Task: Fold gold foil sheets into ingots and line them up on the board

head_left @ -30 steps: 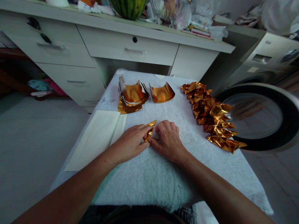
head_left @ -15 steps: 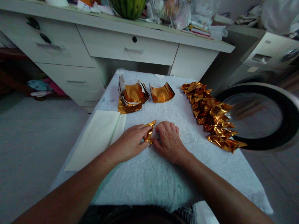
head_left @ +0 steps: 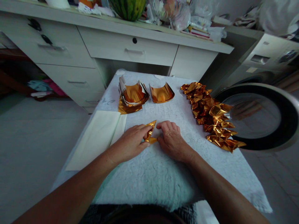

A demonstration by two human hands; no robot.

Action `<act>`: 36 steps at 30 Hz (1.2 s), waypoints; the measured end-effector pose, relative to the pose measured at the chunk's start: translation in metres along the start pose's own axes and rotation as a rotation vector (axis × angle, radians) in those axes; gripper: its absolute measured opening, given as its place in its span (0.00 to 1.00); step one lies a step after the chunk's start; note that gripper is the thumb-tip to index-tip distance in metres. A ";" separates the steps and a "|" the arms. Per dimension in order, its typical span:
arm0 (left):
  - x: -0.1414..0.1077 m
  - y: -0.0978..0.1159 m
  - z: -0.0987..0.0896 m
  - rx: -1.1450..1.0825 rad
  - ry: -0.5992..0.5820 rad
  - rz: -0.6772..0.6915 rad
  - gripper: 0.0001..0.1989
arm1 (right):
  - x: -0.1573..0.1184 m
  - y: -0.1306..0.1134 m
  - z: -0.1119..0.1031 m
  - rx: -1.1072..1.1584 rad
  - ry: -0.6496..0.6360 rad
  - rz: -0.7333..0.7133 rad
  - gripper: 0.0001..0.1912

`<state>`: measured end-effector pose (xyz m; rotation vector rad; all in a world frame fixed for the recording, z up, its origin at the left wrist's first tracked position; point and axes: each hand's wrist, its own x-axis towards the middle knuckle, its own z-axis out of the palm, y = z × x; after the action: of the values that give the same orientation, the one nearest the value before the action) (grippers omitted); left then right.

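A small piece of folded gold foil paper (head_left: pixel 150 133) lies on the cloth-covered table between my hands. My left hand (head_left: pixel 130 138) is closed on its left side, thumb below and fingers above. My right hand (head_left: pixel 171 138) is at its lower right, fingers curled and thumb at the end of a short gold flap; the grip's underside is hidden. Behind them stand a curved stack of gold foil sheets (head_left: pixel 134 95) and a separate curved gold sheet (head_left: pixel 162 94). A row of folded gold foil pieces (head_left: pixel 203 107) runs down the right side.
White paper sheets (head_left: pixel 95 137) lie at the table's left. A white drawer desk (head_left: pixel 130 40) carries a watermelon (head_left: pixel 128 7), plastic bags and a glass bowl. An open washing-machine door (head_left: pixel 259 116) borders the table's right edge.
My right hand has shifted slightly to the right, away from my left hand. More of the lower gold flap shows between the hands. My left hand stays nearly still.
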<state>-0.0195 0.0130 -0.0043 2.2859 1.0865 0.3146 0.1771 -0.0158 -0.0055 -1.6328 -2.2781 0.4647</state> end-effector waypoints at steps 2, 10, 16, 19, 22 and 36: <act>0.000 0.002 -0.001 0.007 -0.002 0.000 0.18 | 0.002 0.006 -0.004 0.080 0.011 -0.005 0.19; -0.001 0.002 0.001 0.065 0.024 0.034 0.15 | 0.033 0.018 -0.013 0.119 0.049 -0.013 0.11; -0.003 0.003 0.002 0.084 0.030 0.054 0.19 | 0.053 0.011 -0.007 -0.051 0.034 -0.002 0.13; -0.004 0.004 0.001 0.083 0.029 0.053 0.19 | 0.057 0.009 -0.004 -0.052 0.039 0.012 0.08; -0.005 0.004 0.000 0.052 0.037 0.063 0.14 | 0.056 0.009 -0.004 -0.046 0.033 0.022 0.05; -0.001 -0.005 0.001 0.128 0.183 0.051 0.06 | 0.026 0.020 -0.027 0.094 -0.094 0.017 0.12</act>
<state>-0.0230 0.0141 -0.0084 2.4397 1.1696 0.4962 0.1974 0.0168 0.0122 -1.6177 -2.2724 0.6555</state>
